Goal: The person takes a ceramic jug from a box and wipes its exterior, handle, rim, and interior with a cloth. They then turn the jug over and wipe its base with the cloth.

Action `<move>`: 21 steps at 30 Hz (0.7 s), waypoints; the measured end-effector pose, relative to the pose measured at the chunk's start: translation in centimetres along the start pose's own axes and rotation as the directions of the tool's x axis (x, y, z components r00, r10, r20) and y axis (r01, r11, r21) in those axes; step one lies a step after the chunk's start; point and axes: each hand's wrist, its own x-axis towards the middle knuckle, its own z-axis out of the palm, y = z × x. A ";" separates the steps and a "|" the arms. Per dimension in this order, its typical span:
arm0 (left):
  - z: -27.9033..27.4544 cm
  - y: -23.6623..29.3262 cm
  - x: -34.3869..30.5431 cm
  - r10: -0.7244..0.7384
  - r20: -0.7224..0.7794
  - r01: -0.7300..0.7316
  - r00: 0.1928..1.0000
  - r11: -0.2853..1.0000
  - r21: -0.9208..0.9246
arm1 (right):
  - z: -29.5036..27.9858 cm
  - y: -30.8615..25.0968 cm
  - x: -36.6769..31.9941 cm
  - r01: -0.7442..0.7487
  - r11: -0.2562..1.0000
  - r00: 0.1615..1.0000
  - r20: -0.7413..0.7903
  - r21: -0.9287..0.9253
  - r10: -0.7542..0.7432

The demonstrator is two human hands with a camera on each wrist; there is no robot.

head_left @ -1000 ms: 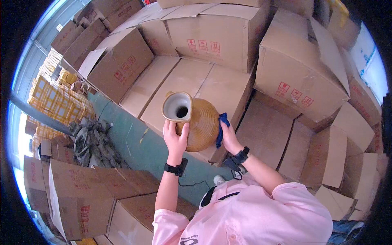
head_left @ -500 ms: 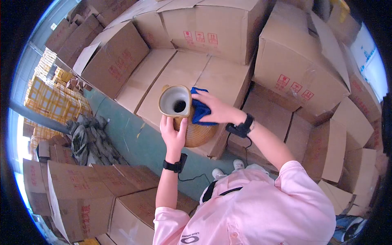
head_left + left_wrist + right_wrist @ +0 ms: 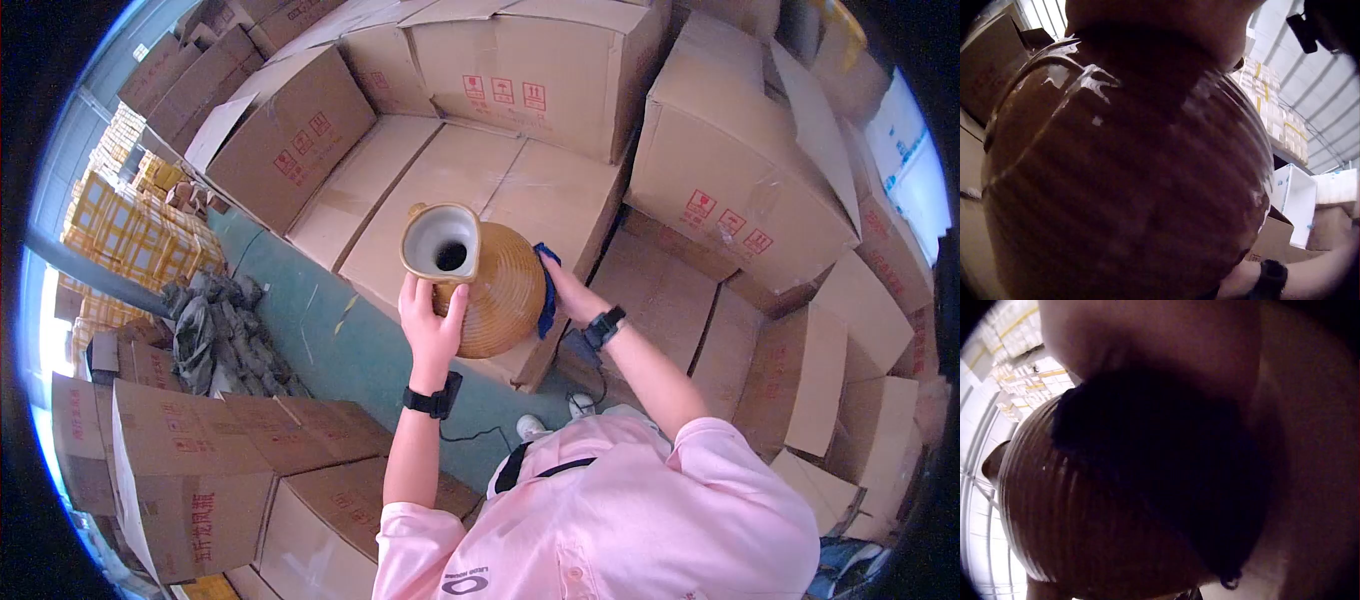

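A ribbed tan-brown jar (image 3: 503, 290) with a pale-lined wide mouth is held up, tilted, in the head view. Curled at its neck, the left hand (image 3: 431, 325) grips it just under the rim. The right hand (image 3: 577, 296) lies against the jar's right side with a dark blue cloth (image 3: 547, 290) between palm and jar. The jar's glazed wall (image 3: 1129, 175) fills the left wrist view. In the right wrist view the cloth (image 3: 1166, 462) covers part of the ribbed wall; the right fingertips are hidden.
Cardboard boxes (image 3: 450, 170) form a flat surface beyond the jar, with taller boxes (image 3: 740, 170) behind and to the right. More boxes (image 3: 190, 480) stand at the lower left. Dark bundled fabric (image 3: 225, 335) lies on the green floor (image 3: 300, 300), near yellow-strapped stacks (image 3: 140, 230).
From the jar's upper front near the neck, the right hand and cloth have moved to its right side. The left hand keeps its grip near the mouth.
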 end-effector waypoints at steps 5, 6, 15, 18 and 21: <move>0.0 -0.5 0.1 0.015 0.027 -0.015 1.000 1.000 -0.028 | -1.0 4.5 -0.1 0.087 0.996 0.996 -0.010 0.028 -0.087; 0.0 -0.4 0.1 0.017 0.030 -0.016 0.999 0.999 -0.036 | -0.8 4.6 -0.2 0.100 0.995 0.994 -0.032 0.013 -0.100; -0.3 -0.3 0.5 0.043 0.052 -0.034 0.998 0.986 -0.162 | 0.8 -1.9 -0.8 0.270 0.959 0.960 -0.049 -0.083 -0.275; -0.4 -0.8 0.7 0.059 0.060 -0.049 0.996 0.986 -0.157 | 0.8 -3.8 0.5 0.243 0.964 0.970 0.017 -0.111 -0.243; -0.6 -1.9 1.0 0.021 0.106 -0.003 0.994 0.987 -0.163 | 1.5 -4.4 1.0 0.283 0.954 0.958 0.082 -0.103 -0.275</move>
